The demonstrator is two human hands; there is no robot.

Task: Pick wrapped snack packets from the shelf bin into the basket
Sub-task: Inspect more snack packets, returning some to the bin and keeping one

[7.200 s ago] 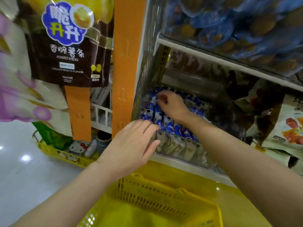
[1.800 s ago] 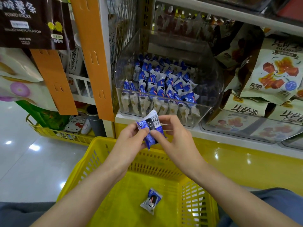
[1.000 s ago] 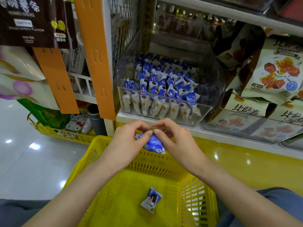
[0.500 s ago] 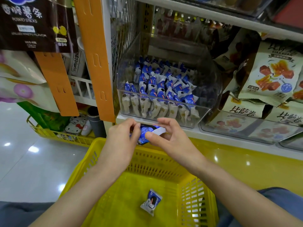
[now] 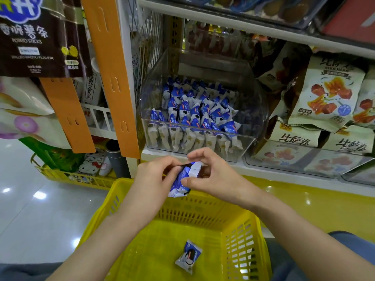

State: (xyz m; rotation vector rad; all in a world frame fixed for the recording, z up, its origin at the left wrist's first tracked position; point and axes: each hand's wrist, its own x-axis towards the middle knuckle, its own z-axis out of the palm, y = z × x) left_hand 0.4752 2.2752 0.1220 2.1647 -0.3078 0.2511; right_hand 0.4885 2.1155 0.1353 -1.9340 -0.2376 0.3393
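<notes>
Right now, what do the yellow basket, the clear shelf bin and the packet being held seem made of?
Yellow basket: rigid moulded plastic, glossy; slotted walls.
Clear shelf bin: glossy transparent plastic, probably acrylic; packets show through.
Held packet: thin printed film, likely plastic; crinkled, crimped white end.

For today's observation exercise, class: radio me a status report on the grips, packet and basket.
Left grip and right grip both pinch one blue packet over the basket's far rim. Second packet lies inside. Bin stocked; nothing blocking.
</notes>
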